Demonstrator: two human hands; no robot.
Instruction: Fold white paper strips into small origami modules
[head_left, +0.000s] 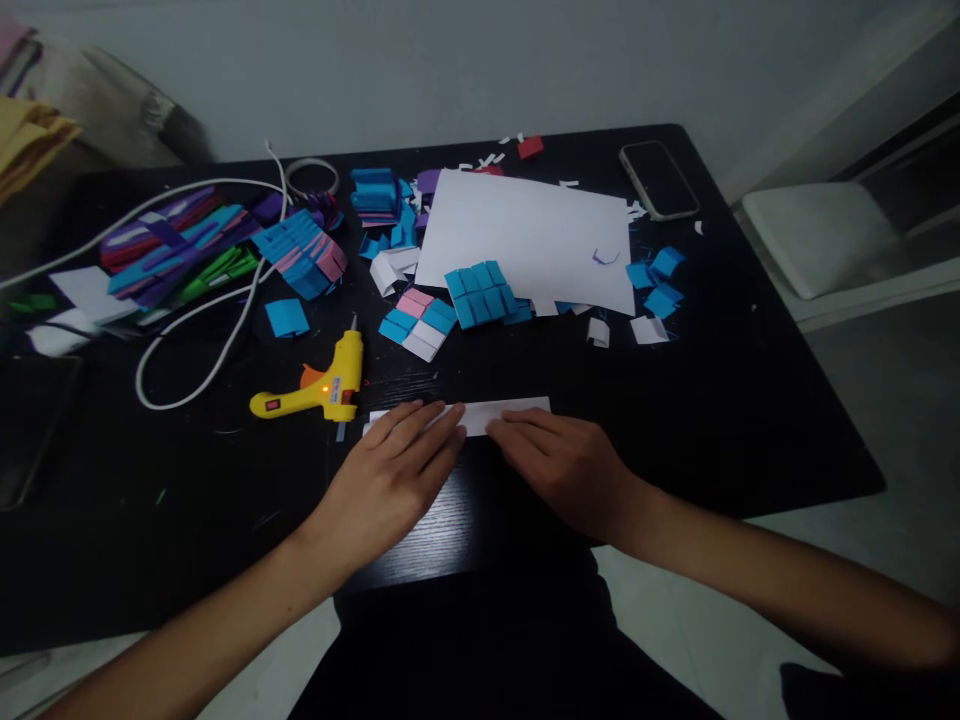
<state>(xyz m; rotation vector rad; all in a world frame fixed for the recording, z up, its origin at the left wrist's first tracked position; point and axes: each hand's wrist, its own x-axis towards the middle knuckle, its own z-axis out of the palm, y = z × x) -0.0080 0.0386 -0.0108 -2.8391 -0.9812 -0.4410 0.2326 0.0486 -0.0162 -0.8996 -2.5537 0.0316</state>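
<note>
A long, narrow strip of folded white paper [481, 416] lies on the black table in front of me. My left hand [394, 470] rests over its left half, fingers stretched out flat and pressing on the paper. On the right end, my right hand [562, 460] presses down with its fingers extended and close together. Bare paper shows between the two hands; both thumbs are mostly hidden. Just left of the strip lies a yellow hot glue gun [330, 385] with an orange trigger and a lit orange light, its nozzle pointing away from me.
Behind the strip are a large white sheet [525, 230], a blue folded-paper panel [480, 293] and a pink, blue and white one [420, 324]. A white cable [244, 330] loops at left beside coloured paper strips [180, 245]. A phone [658, 180] lies back right.
</note>
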